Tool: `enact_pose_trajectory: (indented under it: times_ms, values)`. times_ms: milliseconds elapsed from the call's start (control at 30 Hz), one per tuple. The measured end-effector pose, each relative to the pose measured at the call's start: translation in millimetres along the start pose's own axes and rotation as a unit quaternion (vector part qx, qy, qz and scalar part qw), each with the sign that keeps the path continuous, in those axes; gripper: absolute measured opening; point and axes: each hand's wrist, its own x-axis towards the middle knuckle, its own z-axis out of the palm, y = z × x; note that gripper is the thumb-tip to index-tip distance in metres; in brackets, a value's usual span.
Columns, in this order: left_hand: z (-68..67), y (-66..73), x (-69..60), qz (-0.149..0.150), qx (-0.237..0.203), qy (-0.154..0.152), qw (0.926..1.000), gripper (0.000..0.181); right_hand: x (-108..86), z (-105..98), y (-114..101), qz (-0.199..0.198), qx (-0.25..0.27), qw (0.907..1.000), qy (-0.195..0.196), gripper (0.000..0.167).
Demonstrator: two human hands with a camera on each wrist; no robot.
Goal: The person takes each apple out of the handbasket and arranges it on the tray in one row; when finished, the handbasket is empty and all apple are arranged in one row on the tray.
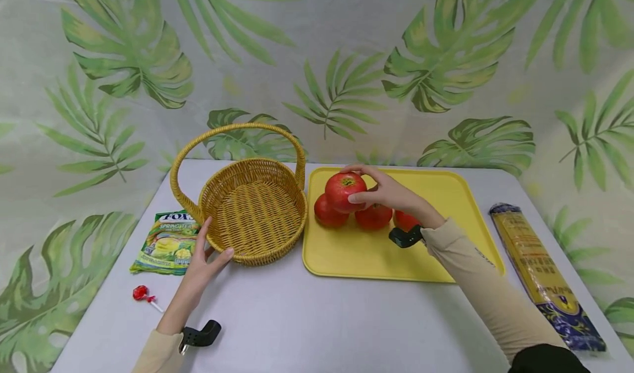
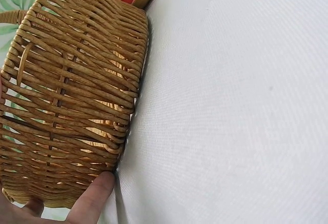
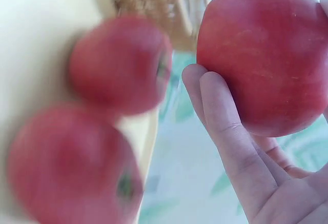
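My right hand [image 1: 383,190] grips a red apple [image 1: 345,190], holding it above the yellow tray [image 1: 396,263]. From the right wrist view, fingers and thumb wrap round this apple [image 3: 264,57], raised off the others. Below it on the tray sit more red apples: one on the left [image 1: 328,212], one in the middle [image 1: 373,217] and one partly hidden by the right wrist [image 1: 405,220]. A wicker basket [image 1: 255,219] with a tall handle stands left of the tray, holding nothing. My left hand [image 1: 202,263] rests against its near left side, fingers spread, with one fingertip [image 2: 105,180] touching the woven wall low down.
Left of the basket lies a green candy bag [image 1: 165,246], with a red lollipop [image 1: 141,293] nearer the front. A long yellow and blue pasta packet [image 1: 540,274] lies at the table's right side. A leaf-patterned cloth [image 1: 337,32] hangs behind the white table [image 1: 317,323].
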Motion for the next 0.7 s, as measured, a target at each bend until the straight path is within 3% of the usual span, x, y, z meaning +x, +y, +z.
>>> enact_pose_trajectory:
  times_ms: [233,433,700]
  values:
    - [-0.4,-0.5,0.0,0.004,0.006,0.0,1.0,0.087,-40.2,-42,23,0.044,-0.016,0.9967,0.066,0.06]
    - [-0.7,0.6,-1.0,0.006,0.006,-0.001,1.0,0.086,-70.1,-70,41,0.033,-0.014,0.9931,0.112,0.057]
    - [0.0,-0.3,-0.7,0.008,0.001,-0.003,1.0,0.087,-103.6,-92,65,0.031,-0.008,0.9863,0.162,0.053]
